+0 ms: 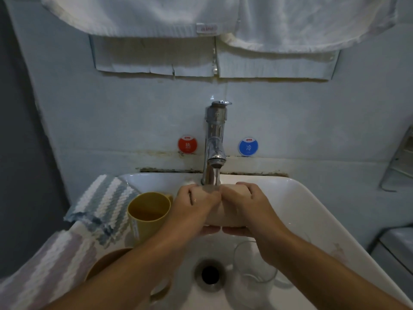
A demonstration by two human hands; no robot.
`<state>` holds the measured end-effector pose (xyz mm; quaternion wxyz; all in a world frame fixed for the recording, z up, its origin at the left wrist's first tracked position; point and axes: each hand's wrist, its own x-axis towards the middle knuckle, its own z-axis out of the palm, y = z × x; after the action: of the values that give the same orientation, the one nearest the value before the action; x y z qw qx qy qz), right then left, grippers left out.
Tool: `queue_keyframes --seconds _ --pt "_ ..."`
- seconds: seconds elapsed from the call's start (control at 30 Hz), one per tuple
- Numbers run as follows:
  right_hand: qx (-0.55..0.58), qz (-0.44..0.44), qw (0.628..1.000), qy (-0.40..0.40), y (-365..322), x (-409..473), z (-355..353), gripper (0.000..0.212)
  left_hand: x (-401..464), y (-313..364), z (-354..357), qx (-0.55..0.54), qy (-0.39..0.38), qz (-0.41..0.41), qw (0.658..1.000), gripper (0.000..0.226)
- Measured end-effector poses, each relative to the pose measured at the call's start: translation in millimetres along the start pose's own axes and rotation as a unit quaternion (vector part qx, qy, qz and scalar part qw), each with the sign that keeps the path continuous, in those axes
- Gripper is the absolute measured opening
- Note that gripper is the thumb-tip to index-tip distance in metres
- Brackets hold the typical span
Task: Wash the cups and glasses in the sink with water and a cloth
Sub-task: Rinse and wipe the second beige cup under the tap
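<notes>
Head view: a person's left hand [196,203] and right hand [244,204] meet under the running tap [215,139] at a white sink [312,211], both wrapped around a pale beige cup [223,217] held on its side between them. Fingers of each hand curl over the top of the cup and the thumbs show beneath it, so both hands are grasping it. Water from the spout lands where the knuckles meet.

Inside the basin, to the left of the hands, a yellow mug [146,214] stands upright with its handle toward the back wall. Nearer the camera, a brown cup [107,260] is partly hidden by the left forearm. A clear glass [252,271] stands to the right of the drain [210,274], just under the right wrist.

A striped cloth [105,204] in blue-grey and white drapes over the sink's left rim, and a second striped cloth [44,269] in paler pink and white lies below it on the same edge.

On the tiled wall behind the tap, a red sticker [187,144] sits to the left and a blue sticker [248,147] to the right. White towels [201,14] hang along the top of the frame.
</notes>
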<state>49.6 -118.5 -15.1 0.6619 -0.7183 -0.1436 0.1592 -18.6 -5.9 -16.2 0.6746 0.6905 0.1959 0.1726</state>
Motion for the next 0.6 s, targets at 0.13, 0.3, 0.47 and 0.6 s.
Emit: queue_keyframes --seconds 0.13,0.3,0.47,0.6 --pt "0.020 0.020 1.000 -0.011 -2.2 2.3 0.8 0.052 -0.7 1.2 -1.6 -0.020 0.005 -0.031 0.999 0.037" --pt "0.011 0.003 1.000 -0.013 -1.0 2.8 3.4 0.054 -1.9 3.3 -2.0 -0.026 0.011 -0.026 0.999 0.045" --pt "-0.033 -0.023 0.999 0.003 0.2 2.2 4.2 0.055 1.6 4.3 -3.1 -0.067 0.033 -0.067 0.995 0.034" --pt "-0.019 0.000 0.999 0.043 -1.3 7.7 4.6 0.023 2.9 7.6 -1.8 -0.085 0.040 -0.073 0.993 0.031"
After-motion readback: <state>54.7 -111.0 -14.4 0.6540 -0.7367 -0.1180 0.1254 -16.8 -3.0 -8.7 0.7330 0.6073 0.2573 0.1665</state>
